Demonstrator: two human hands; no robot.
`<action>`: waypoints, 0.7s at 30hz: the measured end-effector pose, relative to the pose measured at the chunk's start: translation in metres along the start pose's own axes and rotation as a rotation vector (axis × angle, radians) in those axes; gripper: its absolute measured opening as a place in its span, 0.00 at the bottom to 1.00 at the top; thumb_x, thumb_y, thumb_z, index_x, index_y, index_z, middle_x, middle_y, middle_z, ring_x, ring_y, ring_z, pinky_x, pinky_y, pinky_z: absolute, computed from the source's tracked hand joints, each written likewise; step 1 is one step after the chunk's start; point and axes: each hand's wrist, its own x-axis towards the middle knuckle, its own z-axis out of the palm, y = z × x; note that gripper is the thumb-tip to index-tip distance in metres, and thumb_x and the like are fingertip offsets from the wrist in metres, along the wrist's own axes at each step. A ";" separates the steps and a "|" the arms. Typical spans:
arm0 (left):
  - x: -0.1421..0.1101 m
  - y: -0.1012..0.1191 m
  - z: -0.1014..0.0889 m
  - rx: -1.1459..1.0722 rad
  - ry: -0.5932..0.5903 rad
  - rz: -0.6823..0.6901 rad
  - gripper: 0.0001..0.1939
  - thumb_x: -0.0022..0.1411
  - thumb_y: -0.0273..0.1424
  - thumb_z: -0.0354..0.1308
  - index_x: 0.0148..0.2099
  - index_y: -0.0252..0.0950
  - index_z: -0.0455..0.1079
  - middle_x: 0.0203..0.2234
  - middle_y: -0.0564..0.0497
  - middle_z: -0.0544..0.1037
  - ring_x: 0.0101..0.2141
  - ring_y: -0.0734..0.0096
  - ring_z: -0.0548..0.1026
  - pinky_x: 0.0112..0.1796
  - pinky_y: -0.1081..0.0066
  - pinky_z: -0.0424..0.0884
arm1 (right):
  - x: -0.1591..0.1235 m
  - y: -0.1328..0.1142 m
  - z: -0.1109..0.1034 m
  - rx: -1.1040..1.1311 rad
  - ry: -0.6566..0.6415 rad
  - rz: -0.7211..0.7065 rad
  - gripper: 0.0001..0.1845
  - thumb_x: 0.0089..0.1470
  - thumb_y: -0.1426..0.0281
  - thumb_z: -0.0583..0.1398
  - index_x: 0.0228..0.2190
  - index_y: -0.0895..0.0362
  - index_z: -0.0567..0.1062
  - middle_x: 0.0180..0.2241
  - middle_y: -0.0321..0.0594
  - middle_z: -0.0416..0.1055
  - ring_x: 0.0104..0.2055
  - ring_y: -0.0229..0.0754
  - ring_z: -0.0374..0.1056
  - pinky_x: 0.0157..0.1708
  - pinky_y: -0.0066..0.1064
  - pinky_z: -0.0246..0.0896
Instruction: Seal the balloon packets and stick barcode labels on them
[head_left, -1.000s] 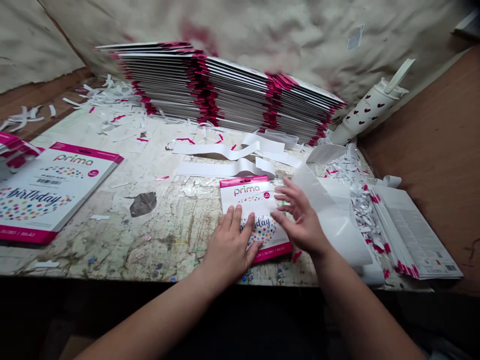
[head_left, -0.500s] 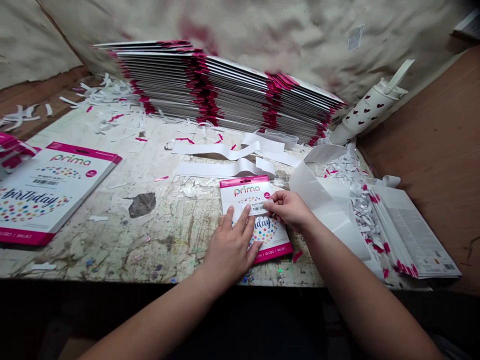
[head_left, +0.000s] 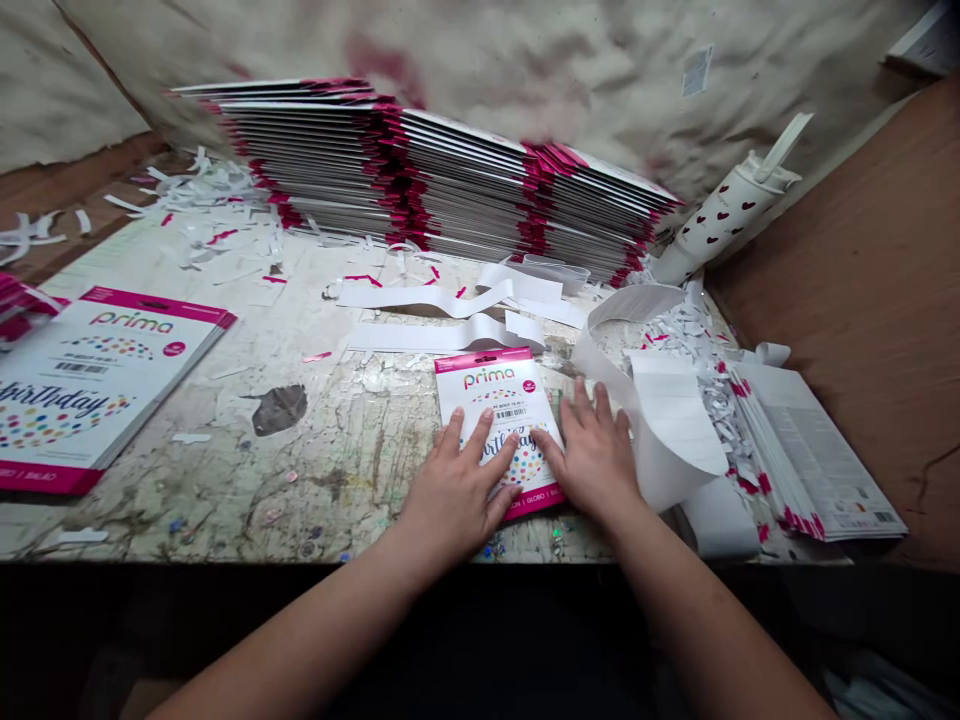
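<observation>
A white and pink balloon packet (head_left: 489, 378) printed "prima" lies face up near the table's front edge. On its front is a barcode label (head_left: 511, 411), just above the dotted "birthday" print. My left hand (head_left: 457, 490) rests over the packet's lower left side with its fingers spread. At the packet's right edge my right hand (head_left: 596, 455) lies with fingers apart, its thumb reaching onto the print. Neither hand grips anything. A curled strip of label backing paper (head_left: 667, 420) lies just right of my right hand.
Long fanned stacks of packets (head_left: 457, 185) line the back. More packets lie at left (head_left: 161, 350) and right (head_left: 825, 440). White paper strips (head_left: 435, 297) and shredded scraps (head_left: 694, 335) are strewn about. A tumbler with hearts (head_left: 724, 220) leans in the right corner.
My right hand has let go of the barcode label, now flat on the packet, and opened out at the packet's right edge. My left hand stays on the packet. The curled backing strip has shifted.
</observation>
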 end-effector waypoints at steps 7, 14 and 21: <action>-0.004 -0.027 -0.010 -0.179 0.121 -0.467 0.33 0.59 0.44 0.48 0.57 0.22 0.59 0.61 0.29 0.52 0.62 0.43 0.42 0.57 0.44 0.44 | -0.005 0.004 0.001 0.497 -0.047 -0.007 0.29 0.54 0.58 0.55 0.55 0.57 0.62 0.61 0.53 0.52 0.64 0.57 0.44 0.58 0.57 0.44; 0.004 -0.019 -0.035 -1.522 0.319 -0.715 0.29 0.60 0.51 0.44 0.53 0.33 0.62 0.39 0.44 0.77 0.42 0.60 0.74 0.42 0.62 0.71 | -0.030 -0.055 -0.056 1.236 -0.086 -0.248 0.32 0.53 0.70 0.58 0.57 0.46 0.54 0.53 0.40 0.65 0.51 0.43 0.66 0.48 0.36 0.66; 0.013 -0.009 -0.046 -1.523 0.222 -0.941 0.29 0.57 0.57 0.38 0.33 0.38 0.64 0.22 0.51 0.74 0.27 0.64 0.74 0.24 0.68 0.70 | -0.032 -0.086 -0.060 1.125 -0.096 -0.333 0.42 0.44 0.71 0.62 0.59 0.47 0.52 0.57 0.41 0.61 0.54 0.47 0.62 0.45 0.35 0.68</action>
